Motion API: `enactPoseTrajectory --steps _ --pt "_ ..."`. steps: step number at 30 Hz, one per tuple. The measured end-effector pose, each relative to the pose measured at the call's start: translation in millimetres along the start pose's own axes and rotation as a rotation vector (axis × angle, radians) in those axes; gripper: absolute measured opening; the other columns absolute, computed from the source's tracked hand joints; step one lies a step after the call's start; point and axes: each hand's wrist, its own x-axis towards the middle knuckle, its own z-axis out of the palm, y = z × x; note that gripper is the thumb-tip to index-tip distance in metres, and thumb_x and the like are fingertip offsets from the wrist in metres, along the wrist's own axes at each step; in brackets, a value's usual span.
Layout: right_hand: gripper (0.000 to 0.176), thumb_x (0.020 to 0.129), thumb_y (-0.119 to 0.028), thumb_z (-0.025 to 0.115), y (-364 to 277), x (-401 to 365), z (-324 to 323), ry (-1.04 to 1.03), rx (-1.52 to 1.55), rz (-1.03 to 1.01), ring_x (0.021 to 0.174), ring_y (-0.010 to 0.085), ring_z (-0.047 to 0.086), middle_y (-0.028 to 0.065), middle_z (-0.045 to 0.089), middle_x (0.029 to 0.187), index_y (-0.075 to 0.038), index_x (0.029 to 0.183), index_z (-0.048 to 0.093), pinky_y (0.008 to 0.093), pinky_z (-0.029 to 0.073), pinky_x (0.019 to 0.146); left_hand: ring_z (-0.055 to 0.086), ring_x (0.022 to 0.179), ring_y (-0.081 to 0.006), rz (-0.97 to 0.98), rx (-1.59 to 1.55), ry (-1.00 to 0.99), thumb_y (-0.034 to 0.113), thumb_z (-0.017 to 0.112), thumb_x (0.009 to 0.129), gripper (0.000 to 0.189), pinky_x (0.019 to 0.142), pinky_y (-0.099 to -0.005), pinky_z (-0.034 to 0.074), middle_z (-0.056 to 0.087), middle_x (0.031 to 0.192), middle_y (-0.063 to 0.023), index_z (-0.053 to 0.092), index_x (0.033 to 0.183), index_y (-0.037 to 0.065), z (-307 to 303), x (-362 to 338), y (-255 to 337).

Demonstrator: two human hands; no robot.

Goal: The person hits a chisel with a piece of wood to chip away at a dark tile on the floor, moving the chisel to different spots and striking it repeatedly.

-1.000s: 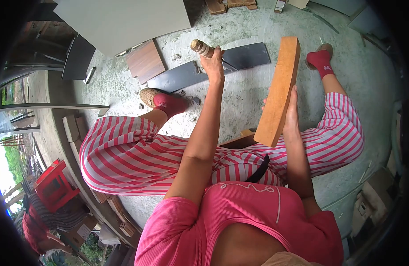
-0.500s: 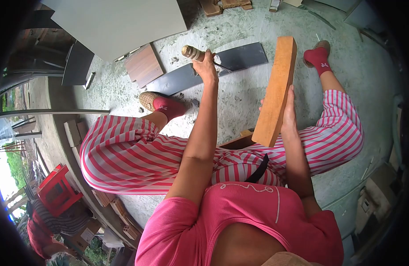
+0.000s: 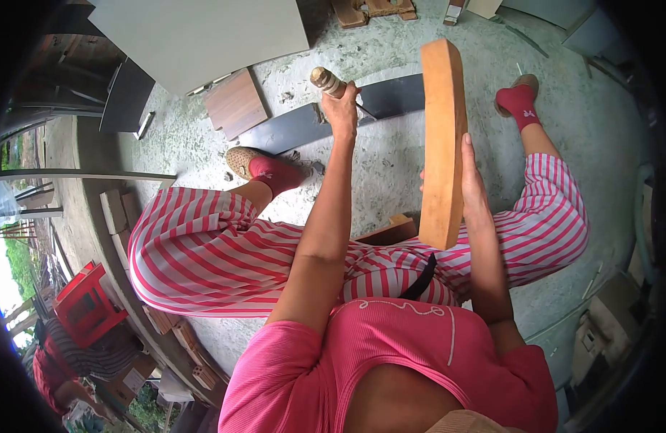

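My left hand (image 3: 340, 112) is closed round a chisel (image 3: 331, 83) with a thick, banded, pale handle; its thin dark shank points down and right over a dark board. On the right, a curved, smooth orange-brown wooden block (image 3: 441, 144) stands nearly lengthwise in view, held by my right hand (image 3: 474, 187). Fingers show along the block's right edge and a fingertip at its left; the rest of the grip is hidden behind it. The dark grey board (image 3: 290, 130) lies on the floor beneath my left hand. A brown wooden piece (image 3: 391, 231) sits between my legs.
A brown wood-grain panel (image 3: 235, 105) and a large pale panel (image 3: 203, 43) lie at the upper left. My sandalled feet are spread on the speckled floor. A red plastic chair (image 3: 91, 307) and another person (image 3: 55, 375) are at the lower left, near stacked bricks (image 3: 192, 339).
The wooden block has turned more upright, its top end swinging left. My left hand and the chisel have shifted slightly; the handle end moved right.
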Motion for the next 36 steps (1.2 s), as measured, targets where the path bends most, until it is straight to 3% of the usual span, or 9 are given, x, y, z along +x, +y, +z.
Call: enactPoseTrajectory --steps 10,11,16,20,24,26,30,32,36 --pt "0.073 0.088 -0.066 0.032 -117 -47 86 -0.326 -0.232 -0.214 0.059 0.0205 0.062 0.0131 0.060 0.072 -0.001 0.109 0.055 0.0318 0.053 0.052 0.056 0.067 -0.0106 0.120 -0.001 -0.217 0.009 0.064 0.077 0.015 0.062 -0.0266 0.046 0.061 0.074 -0.0042 0.055 0.084 0.000 0 -15 -4" --pt "0.072 0.088 -0.066 0.033 -116 -39 83 -0.391 -0.286 -0.140 0.059 0.0207 0.062 0.0135 0.060 0.073 -0.001 0.109 0.055 0.0321 0.053 0.052 0.058 0.072 -0.0110 -0.018 -0.136 -0.205 0.009 0.065 0.078 0.019 0.066 -0.0267 0.047 0.063 0.080 -0.0044 0.057 0.092 -0.001 2 -18 -7" --pt "0.068 0.088 -0.064 0.038 -81 17 55 -0.291 -0.500 0.234 0.056 0.0205 0.062 0.0136 0.062 0.076 -0.002 0.110 0.054 0.0328 0.052 0.048 0.060 0.082 -0.0123 0.121 -0.064 -0.264 0.010 0.066 0.079 0.027 0.072 -0.0280 0.048 0.066 0.089 -0.0062 0.058 0.102 -0.002 4 -24 4" --pt "0.057 0.091 -0.057 0.040 -126 -21 83 -0.339 -0.133 0.120 0.056 0.0161 0.056 0.0090 0.059 0.090 -0.008 0.116 0.052 0.0289 0.047 0.040 0.052 0.067 -0.0099 0.048 0.144 -0.217 0.011 0.065 0.077 0.016 0.062 -0.0261 0.045 0.059 0.075 -0.0023 0.056 0.086 0.002 3 -23 6" --pt "0.064 0.090 -0.060 0.035 -168 -42 88 -0.645 -0.302 -0.243 0.051 0.0136 0.058 0.0109 0.057 0.066 -0.001 0.109 0.053 0.0253 0.048 0.039 0.049 0.064 -0.0090 0.055 0.174 -0.242 0.010 0.064 0.077 0.015 0.059 -0.0254 0.043 0.055 0.071 -0.0011 0.053 0.083 0.002 4 -24 3" --pt "0.069 0.089 -0.063 0.035 -164 -44 97 -0.529 -0.126 -0.142 0.049 0.0153 0.059 0.0108 0.055 0.058 0.001 0.107 0.052 0.0272 0.050 0.042 0.049 0.063 -0.0090 0.066 0.170 -0.246 0.010 0.064 0.077 0.016 0.059 -0.0255 0.042 0.055 0.070 -0.0012 0.052 0.083 0.001 3 -23 2" --pt "0.066 0.087 -0.063 0.043 -96 10 67 -0.280 -0.441 0.247 0.052 0.0181 0.060 0.0134 0.060 0.068 -0.001 0.108 0.054 0.0314 0.051 0.045 0.057 0.074 -0.0101 0.089 0.001 -0.288 0.007 0.067 0.078 0.021 0.067 -0.0256 0.047 0.063 0.084 -0.0037 0.057 0.095 -0.001 4 -27 1" --pt "0.064 0.087 -0.061 0.044 -102 13 60 -0.251 -0.435 0.211 0.052 0.0180 0.060 0.0126 0.060 0.070 -0.002 0.109 0.055 0.0317 0.051 0.045 0.059 0.081 -0.0105 0.121 0.010 -0.302 0.005 0.067 0.078 0.028 0.072 -0.0251 0.048 0.065 0.091 -0.0045 0.057 0.103 -0.001 5 -25 4" --pt "0.060 0.090 -0.057 0.042 -140 -12 77 -0.336 -0.273 -0.035 0.051 0.0173 0.058 0.0098 0.058 0.069 -0.003 0.112 0.054 0.0307 0.050 0.041 0.047 0.061 -0.0092 0.098 0.163 -0.245 0.010 0.065 0.075 0.017 0.057 -0.0278 0.043 0.054 0.067 -0.0018 0.051 0.080 0.002 7 -21 -7"
